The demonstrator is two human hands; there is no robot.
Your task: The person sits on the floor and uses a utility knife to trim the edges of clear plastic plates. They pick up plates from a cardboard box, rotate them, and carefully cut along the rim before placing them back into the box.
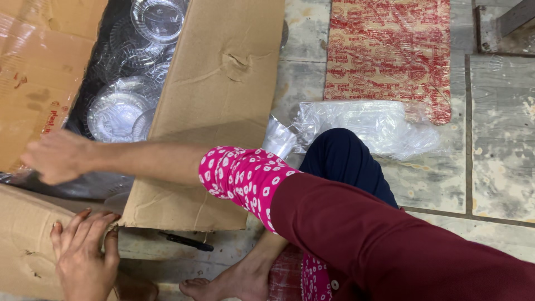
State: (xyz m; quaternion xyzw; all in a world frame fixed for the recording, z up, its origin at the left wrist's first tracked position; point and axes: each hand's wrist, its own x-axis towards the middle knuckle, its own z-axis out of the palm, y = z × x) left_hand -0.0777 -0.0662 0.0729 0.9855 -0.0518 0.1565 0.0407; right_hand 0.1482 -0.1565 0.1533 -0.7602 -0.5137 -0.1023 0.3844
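Reaching my right hand [56, 158], fingers loose and empty, over clear plastic bowls [120, 108] | left hand [83, 253] pressing flat, pinning cardboard flap [33, 245] | risk: flap springing back, crushing bowls.

You are in a floor-level packing workspace: worn grey stone-tile floor [501, 128], large brown cardboard carton [217, 111] of clear plastic lids [120, 108] at left.

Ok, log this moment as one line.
right hand: open, reaching into cardboard box | left hand: flat on box flap | inside: clear plastic lids | floor: black pen
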